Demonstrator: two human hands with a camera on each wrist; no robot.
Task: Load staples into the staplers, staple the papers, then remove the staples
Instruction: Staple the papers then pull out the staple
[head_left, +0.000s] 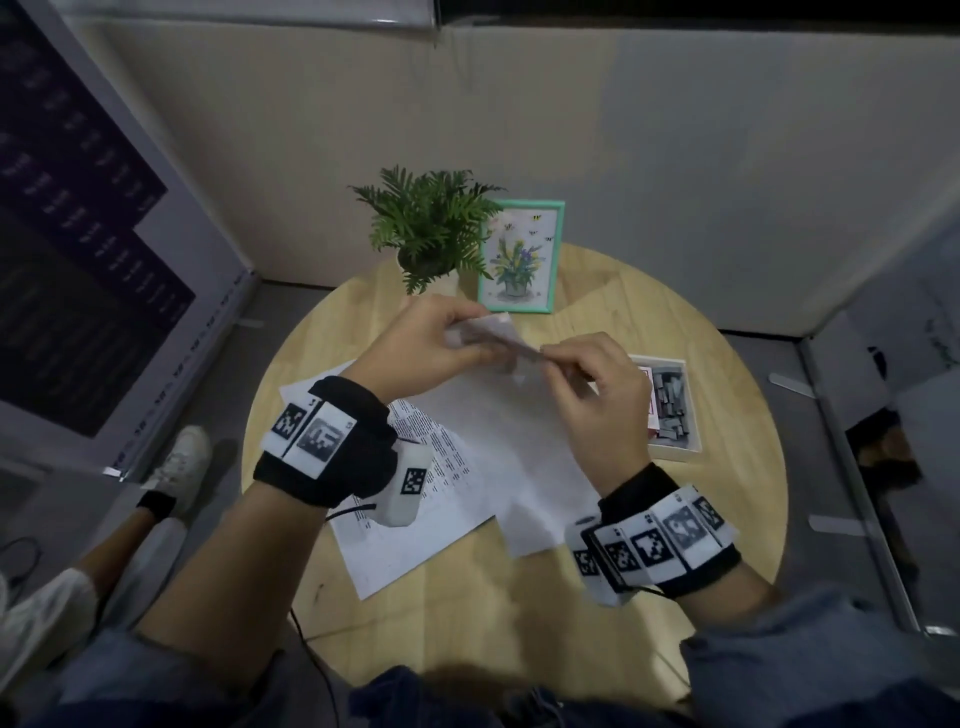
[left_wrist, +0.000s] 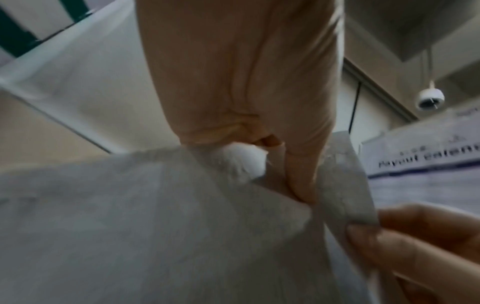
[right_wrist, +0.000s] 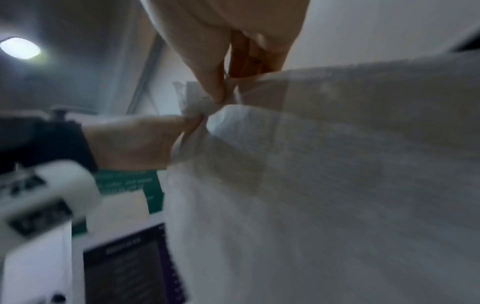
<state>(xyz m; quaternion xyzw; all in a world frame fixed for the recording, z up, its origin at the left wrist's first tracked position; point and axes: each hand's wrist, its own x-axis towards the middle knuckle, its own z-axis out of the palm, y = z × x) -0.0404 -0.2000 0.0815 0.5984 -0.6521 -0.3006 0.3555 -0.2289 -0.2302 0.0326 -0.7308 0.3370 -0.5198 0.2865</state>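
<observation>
Head view: a round table (head_left: 467, 613) of pale wood grain is seen from above, and over its middle a set of thin white papers (head_left: 498, 415) is held up by one corner. That corner is pinched by the left hand (head_left: 421, 343), its fingers curled on the sheet, while the neighbouring edge is pinched between the thumb and fingers of the right hand (head_left: 597, 395); the two hands are just beside each other. The lower part of the held papers hangs down to the table, across a printed sheet (head_left: 415, 499) that lies flat toward the left edge; its lines of small type are too blurred to be read. A shallow rectangular box (head_left: 670, 405) holding grey metal staple strips is set near the right edge. At the far edge a green fern-like plant (head_left: 426, 218) in a pale pot is placed, touching or just beside a mint-green picture frame (head_left: 519, 254) with a drawing of flowers and bees. In the left wrist view the pinched corner (left_wrist: 244, 162) is seen crumpled and frayed under the thumb (left_wrist: 301, 164), and part of a heading on a sheet behind can be made out as something like "Payout calen". Both wrists are wrapped in black bands carrying square black-and-white markers. No stapler can be made out in any view.
</observation>
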